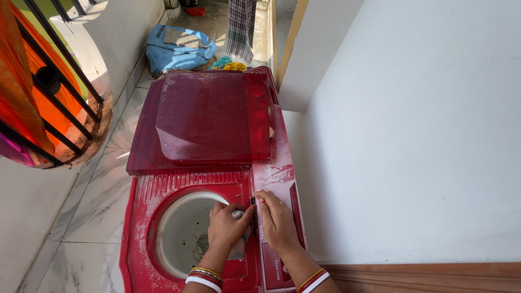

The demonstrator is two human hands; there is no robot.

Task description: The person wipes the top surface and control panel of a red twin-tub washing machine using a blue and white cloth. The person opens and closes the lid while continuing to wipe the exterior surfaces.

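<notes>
Scene: a red twin-tub washer (142, 233) stands on a pale marble floor (92, 206) against a white wall (412, 135).
Lid: the tinted red lid (209, 116) lies shut over the far tub.
Tub: the near tub (182, 233) is open, round and white inside, with something dark at its bottom.
Left hand (227, 225): curled over the tub's right rim, closed round a small pale cloth (237, 215) that shows between fingers and thumb.
Right hand (278, 220): flat on the control panel (277, 179), fingers together, holding nothing.
Key relation: the cloth sits at the seam between rim and panel, just left of the right hand's fingertips, which almost touch the left thumb; the seam's long axis runs away from the person, and the left hand is the nearer.
Beyond: a blue bundle (179, 51) and a hanging checked cloth (241, 24) lie past the washer; black bars (54, 92) with orange fabric (21, 87) stand at left.
</notes>
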